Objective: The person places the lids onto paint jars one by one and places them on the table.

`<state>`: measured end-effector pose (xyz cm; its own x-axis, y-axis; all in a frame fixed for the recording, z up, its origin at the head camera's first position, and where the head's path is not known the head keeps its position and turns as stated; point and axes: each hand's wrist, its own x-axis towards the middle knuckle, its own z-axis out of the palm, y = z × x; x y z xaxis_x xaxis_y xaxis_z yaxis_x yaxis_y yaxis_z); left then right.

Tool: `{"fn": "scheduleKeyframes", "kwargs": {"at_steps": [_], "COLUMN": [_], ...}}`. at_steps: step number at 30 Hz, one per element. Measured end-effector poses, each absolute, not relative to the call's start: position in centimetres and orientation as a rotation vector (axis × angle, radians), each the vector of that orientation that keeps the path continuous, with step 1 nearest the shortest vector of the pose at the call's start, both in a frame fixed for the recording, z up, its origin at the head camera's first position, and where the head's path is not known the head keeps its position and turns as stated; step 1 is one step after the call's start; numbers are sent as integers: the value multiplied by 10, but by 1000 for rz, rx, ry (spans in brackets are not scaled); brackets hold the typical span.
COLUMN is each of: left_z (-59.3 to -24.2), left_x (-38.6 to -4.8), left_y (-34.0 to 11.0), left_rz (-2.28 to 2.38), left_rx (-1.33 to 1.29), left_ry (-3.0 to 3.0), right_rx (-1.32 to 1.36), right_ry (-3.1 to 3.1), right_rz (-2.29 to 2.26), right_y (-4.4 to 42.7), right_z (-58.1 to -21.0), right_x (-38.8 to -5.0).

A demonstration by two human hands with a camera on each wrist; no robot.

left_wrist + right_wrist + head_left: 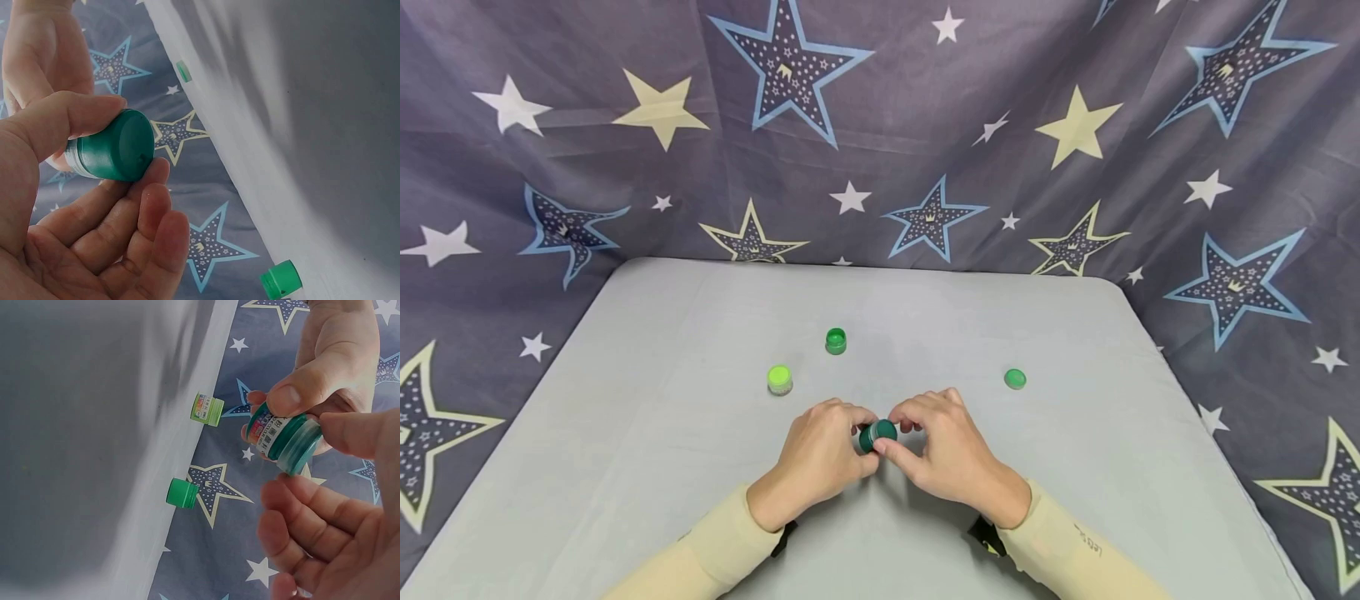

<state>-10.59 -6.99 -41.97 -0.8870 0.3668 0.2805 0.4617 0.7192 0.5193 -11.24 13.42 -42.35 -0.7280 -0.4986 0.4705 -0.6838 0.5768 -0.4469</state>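
Between both hands is a small dark green paint jar (pixel 868 437), tilted on its side just above the table. My left hand (pixel 822 446) grips the jar's body between thumb and fingers; its printed label (pixel 267 434) shows in the right wrist view. On the right, my right hand (pixel 951 446) pinches the jar's dark green lid (pixel 886 430) with thumb and fingertips. A pale translucent band (pixel 299 439) shows between body and lid. Whether the lid is loose or tight, I cannot tell.
A light green lidded jar (pixel 780 381) stands left of the hands. Beyond it is an uncovered green jar (pixel 836 342). A green lid (pixel 1015 379) lies to the right on the pale table (pixel 700 333). Star-patterned cloth (pixel 880 142) hangs around the table.
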Motion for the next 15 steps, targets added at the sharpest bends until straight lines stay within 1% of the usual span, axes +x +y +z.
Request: {"fn": "scheduleKeyframes", "kwargs": {"at_steps": [15], "left_z": [-421], "left_x": [-107], "left_y": [-70], "left_rz": [-896], "left_rx": [-663], "left_ry": [-2774], "right_rx": [927], "right_ry": [-2483], "right_rz": [846], "right_y": [134], "right_z": [-426], "right_x": [-114]}}
